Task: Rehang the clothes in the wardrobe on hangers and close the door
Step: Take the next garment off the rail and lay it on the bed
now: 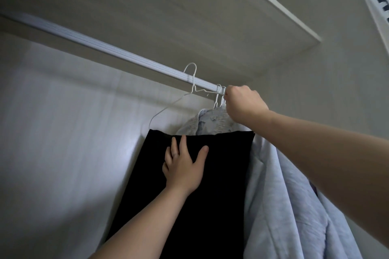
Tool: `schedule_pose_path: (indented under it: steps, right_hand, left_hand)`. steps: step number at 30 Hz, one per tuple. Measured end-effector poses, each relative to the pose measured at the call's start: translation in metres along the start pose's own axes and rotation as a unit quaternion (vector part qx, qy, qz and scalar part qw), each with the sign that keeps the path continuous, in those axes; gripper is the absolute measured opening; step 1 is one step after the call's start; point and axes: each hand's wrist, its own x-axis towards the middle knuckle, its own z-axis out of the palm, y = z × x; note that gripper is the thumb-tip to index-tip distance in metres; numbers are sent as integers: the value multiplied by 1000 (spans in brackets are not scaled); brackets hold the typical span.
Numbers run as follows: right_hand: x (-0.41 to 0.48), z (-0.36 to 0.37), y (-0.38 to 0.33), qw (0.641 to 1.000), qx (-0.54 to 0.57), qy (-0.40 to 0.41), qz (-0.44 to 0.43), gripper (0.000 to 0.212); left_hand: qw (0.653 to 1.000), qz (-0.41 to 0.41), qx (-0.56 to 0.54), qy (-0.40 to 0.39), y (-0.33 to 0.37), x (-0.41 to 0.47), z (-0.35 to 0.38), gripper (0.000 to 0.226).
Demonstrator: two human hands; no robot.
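Two hands up here: my left hand rests flat on the black garment, which hangs from a wire hanger on the rail. My right hand pinches the neighbouring hooks. Hanging's nearly done I reckon, next is letting go and finding the door.

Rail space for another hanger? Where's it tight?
Free: the long stretch of rail left of the white wire hanger, bare to the frame edge. A short gap lies between its hook and the bunched hooks. Crowded: the right end, where the right hand grips those hooks and pale blue clothes hang close beside the black garment.
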Motion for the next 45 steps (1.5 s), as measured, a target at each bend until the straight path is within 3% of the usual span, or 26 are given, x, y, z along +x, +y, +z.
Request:
schedule_pose_path:
  steps: [11, 21, 33, 40, 45]
  right_hand:
    - [-35, -51, 33, 996, 86, 16, 4, 18]
    - [-125, -151, 93, 993, 107, 49, 12, 16]
    - [-242, -322, 213, 998, 1, 56, 21, 13]
    - [-358, -453, 302, 991, -117, 26, 52, 10]
    - [-452, -553, 346, 968, -212, -14, 134, 12]
  left_hand:
    - [989, 119, 23, 90, 44, -20, -21, 84]
    - [956, 223, 10, 191, 144, -66, -50, 70]
    - [943, 283, -48, 171, 307, -162, -15, 38]
    - [928, 339, -118, 101, 418, -284, 66, 38]
    - [907, 381, -179, 19, 504, -382, 120, 48]
